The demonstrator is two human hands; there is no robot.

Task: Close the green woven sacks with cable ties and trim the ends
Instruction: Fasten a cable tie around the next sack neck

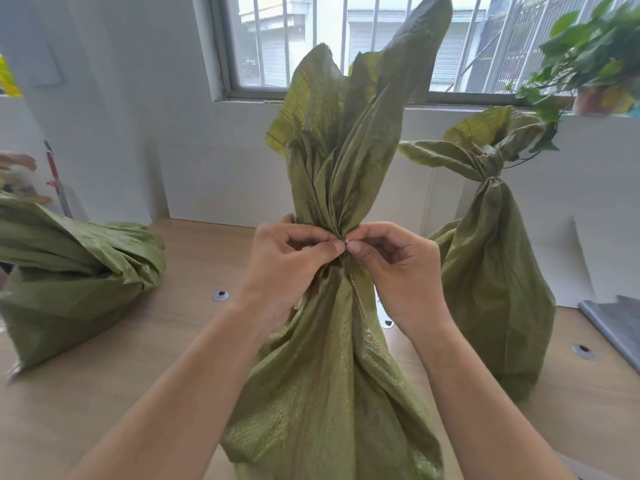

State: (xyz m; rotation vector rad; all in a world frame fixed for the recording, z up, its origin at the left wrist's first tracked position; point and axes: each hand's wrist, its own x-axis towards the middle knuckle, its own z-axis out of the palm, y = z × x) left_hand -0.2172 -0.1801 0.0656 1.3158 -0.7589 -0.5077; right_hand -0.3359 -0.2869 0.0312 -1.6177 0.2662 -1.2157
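Observation:
A tall green woven sack [332,358] stands upright in the middle of the wooden table [121,368], its neck gathered and its loose top fanning up in front of the window. My left hand [291,261] and my right hand [398,268] meet at the neck. Their thumbs and forefingers pinch a small pale cable tie [347,241] there; most of the tie is hidden by the fingers and folds. A second sack [491,278] stands at the right, its neck cinched. A third sack [69,278] lies slumped at the left with its top folded over.
A barred window [346,43] runs along the back wall. A leafy potted plant [588,64] sits on the sill at the right, trailing over the right sack. Round metal grommets [220,295] dot the table. A grey slab [616,327] lies at the right edge.

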